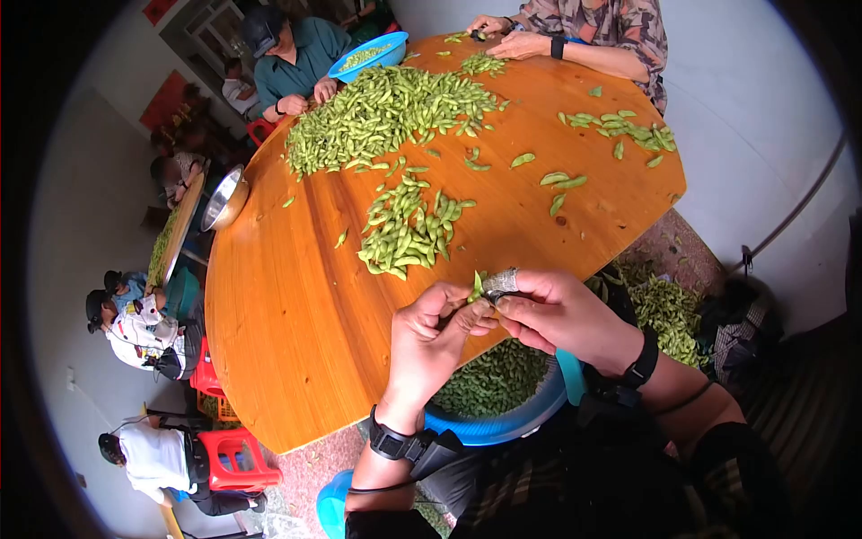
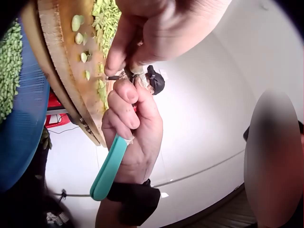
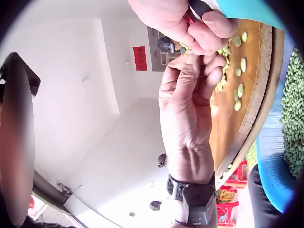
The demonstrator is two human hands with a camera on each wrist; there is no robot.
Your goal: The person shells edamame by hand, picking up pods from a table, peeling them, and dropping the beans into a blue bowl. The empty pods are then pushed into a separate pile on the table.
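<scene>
I pinch a green pod [image 1: 477, 286] between the thumb and fingers of my left hand [image 1: 429, 337], above the near edge of the wooden table [image 1: 296, 332]. The fingers of my right hand [image 1: 570, 314] are curled round a tool with a teal handle [image 1: 571, 375], the handle sticking out below my palm (what sort of tool it is, I cannot tell, since my fingers cover most of it). A grey wrapping [image 1: 501, 282] covers one finger of that hand, close to the pod. My fingertips nearly meet; whether the tool touches the pod, I cannot tell.

Below my hands is a blue basin [image 1: 503, 429] with shelled green beans in it. On the table, a small heap of pods [image 1: 409, 234] lies beyond my left hand, with a larger pile [image 1: 382, 117] farther off and loose pods scattered to the right. A metal bowl [image 1: 224, 199] is at the table's left side. Across from me, two people work with their hands at the tabletop.
</scene>
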